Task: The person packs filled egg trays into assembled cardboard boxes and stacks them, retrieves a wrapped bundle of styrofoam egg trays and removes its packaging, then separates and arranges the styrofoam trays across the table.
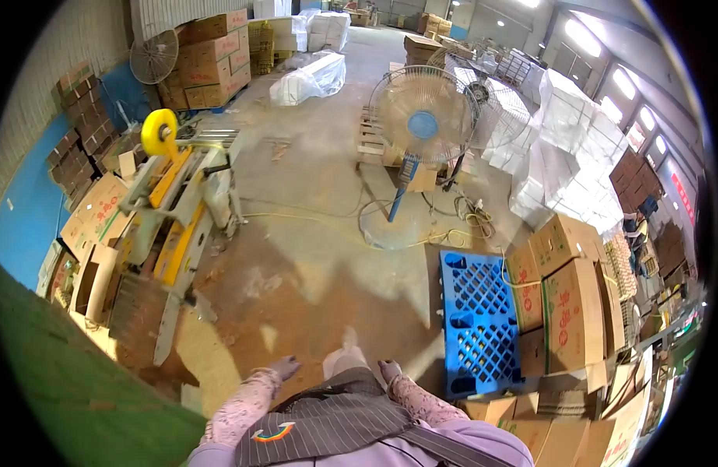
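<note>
Blue pallet [482,317] nearest right hand [389,371], yellow-framed machine [177,251] nearest left hand [284,366]; can't tell if either's open or closed.

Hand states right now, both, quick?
Left hand: nothing seen held; open or closed can't be told, too small.
Right hand: nothing seen held; grip can't be told either.

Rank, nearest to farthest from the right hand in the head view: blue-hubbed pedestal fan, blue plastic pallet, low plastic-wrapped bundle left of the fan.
1. Blue plastic pallet: on the floor, right side.
2. Blue-hubbed pedestal fan: ahead.
3. Low plastic-wrapped bundle: farther back, left.
</note>
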Action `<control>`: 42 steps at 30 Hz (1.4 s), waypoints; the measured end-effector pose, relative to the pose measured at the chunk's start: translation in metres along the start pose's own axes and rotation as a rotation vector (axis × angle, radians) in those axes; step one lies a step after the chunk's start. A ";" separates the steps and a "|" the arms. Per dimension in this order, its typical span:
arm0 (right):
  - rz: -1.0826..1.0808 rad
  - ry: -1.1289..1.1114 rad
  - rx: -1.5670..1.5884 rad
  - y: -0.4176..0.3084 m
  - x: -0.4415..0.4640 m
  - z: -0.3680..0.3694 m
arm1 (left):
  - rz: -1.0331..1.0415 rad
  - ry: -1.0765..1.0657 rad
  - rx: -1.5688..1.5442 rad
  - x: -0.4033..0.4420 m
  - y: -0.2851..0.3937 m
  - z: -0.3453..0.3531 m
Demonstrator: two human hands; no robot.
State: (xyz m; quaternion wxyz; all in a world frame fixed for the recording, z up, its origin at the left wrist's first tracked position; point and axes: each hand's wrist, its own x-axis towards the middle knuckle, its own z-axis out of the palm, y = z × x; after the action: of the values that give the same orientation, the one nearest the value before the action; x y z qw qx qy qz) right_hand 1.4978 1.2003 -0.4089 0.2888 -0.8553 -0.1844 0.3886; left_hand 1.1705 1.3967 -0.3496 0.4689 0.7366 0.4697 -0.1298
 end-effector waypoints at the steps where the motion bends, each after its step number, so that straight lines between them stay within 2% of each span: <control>1: -0.004 0.011 -0.006 -0.025 0.035 -0.008 | -0.057 0.017 -0.147 -0.020 0.037 -0.042; 2: -0.075 -0.023 -0.122 -0.057 0.070 -0.016 | -0.030 0.168 -0.171 0.020 -0.013 -0.038; 4: -0.157 -0.120 -0.245 -0.114 0.129 -0.025 | -0.232 0.202 -0.091 0.013 -0.015 -0.084; 6: -0.229 -0.222 -0.315 -0.198 0.179 -0.034 | -0.349 0.149 0.049 0.040 -0.072 -0.090; 8: -0.337 -0.322 -0.437 -0.273 0.225 -0.032 | -0.245 0.197 0.067 0.036 -0.069 -0.103; 9: -0.403 -0.375 -0.488 -0.313 0.260 -0.021 | -0.273 0.189 -0.008 0.050 -0.084 -0.096; 10: -0.360 -0.489 -0.464 -0.369 0.280 -0.016 | -0.294 0.188 -0.083 0.075 -0.095 -0.098; 11: -0.318 -0.600 -0.443 -0.426 0.296 -0.011 | -0.309 0.225 -0.234 0.085 -0.075 -0.113; 12: -0.343 -0.594 -0.452 -0.472 0.322 0.003 | -0.320 0.261 -0.386 0.095 -0.055 -0.129; 14: -0.604 -0.489 -0.550 -0.551 0.373 0.033 | -0.073 0.311 -0.174 0.148 -0.070 -0.148; 15: -0.617 -0.488 -0.550 -0.587 0.397 0.043 | -0.072 0.324 -0.173 0.185 -0.075 -0.168; 17: -0.614 -0.598 -0.309 -0.653 0.443 0.063 | -0.276 0.401 -0.434 0.247 -0.042 -0.232; 18: -0.623 -0.592 -0.305 -0.683 0.463 0.067 | -0.111 0.430 -0.190 0.293 -0.038 -0.266; 20: -0.652 -0.589 -0.450 -0.722 0.507 0.070 | -0.071 0.485 -0.186 0.363 0.003 -0.362; 21: -0.660 -0.586 -0.531 -0.736 0.529 0.068 | -0.190 0.510 -0.439 0.387 0.059 -0.426; 22: -0.538 -0.490 -0.537 -0.750 0.545 0.067 | 0.103 0.564 -0.190 0.449 0.041 -0.452; 23: -0.416 -0.392 -0.538 -0.760 0.563 0.067 | -0.042 0.459 -0.434 0.440 0.140 -0.535; 24: -0.406 -0.393 -0.531 -0.764 0.582 0.068 | 0.158 0.534 -0.604 0.523 0.109 -0.540; 26: -0.433 -0.297 -0.458 -0.775 0.640 0.059 | 0.261 0.423 -0.438 0.583 0.175 -0.640; 28: -0.399 -0.298 -0.527 -0.789 0.693 0.041 | 0.247 0.300 -0.277 0.593 0.274 -0.750; 29: -0.331 -0.296 -0.548 -0.791 0.721 0.034 | 0.264 0.283 -0.264 0.632 0.278 -0.775; 31: -0.196 -0.306 -0.608 -0.794 0.781 0.026 | 0.387 0.442 -0.224 0.713 0.276 -0.836; 32: -0.168 -0.317 -0.631 -0.787 0.819 0.020 | 0.381 0.508 -0.234 0.740 0.276 -0.861; 33: -0.154 -0.416 -0.687 -0.781 0.863 0.016 | 0.322 0.562 -0.418 0.806 0.222 -0.869; 34: -0.204 -0.313 -0.648 -0.817 0.925 -0.002 | 0.274 0.629 -0.608 0.873 0.168 -0.877; 35: -0.217 -0.233 -0.582 -0.815 0.931 -0.001 | 0.134 0.577 -0.525 0.873 0.149 -0.890; 36: -0.212 -0.249 -0.573 -0.842 0.943 0.005 | -0.128 0.634 -0.496 0.889 0.103 -0.878; 37: -0.116 -0.240 -0.559 -0.885 0.953 0.002 | -0.385 0.497 -0.427 0.844 0.139 -0.903; 38: -0.016 -0.221 -0.554 -0.927 0.966 -0.005 | -0.419 0.484 -0.417 0.849 0.136 -0.916; 40: -0.245 -0.463 -0.551 -0.994 1.027 0.003 | -0.413 0.500 -0.451 0.865 0.129 -0.940; 41: -0.260 -0.509 -0.605 -1.012 1.074 0.027 | -0.408 0.512 -0.465 0.879 0.130 -0.956; 42: -0.386 -0.595 -0.508 -1.055 1.104 0.036 | -0.396 0.522 -0.486 0.901 0.132 -0.973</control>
State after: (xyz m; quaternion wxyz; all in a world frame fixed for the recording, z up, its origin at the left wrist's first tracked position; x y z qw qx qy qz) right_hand 2.0699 2.6163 -0.3719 0.0706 -0.6999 -0.5058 0.4993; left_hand 1.5087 2.6857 -0.3313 0.4604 0.5080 0.7226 0.0885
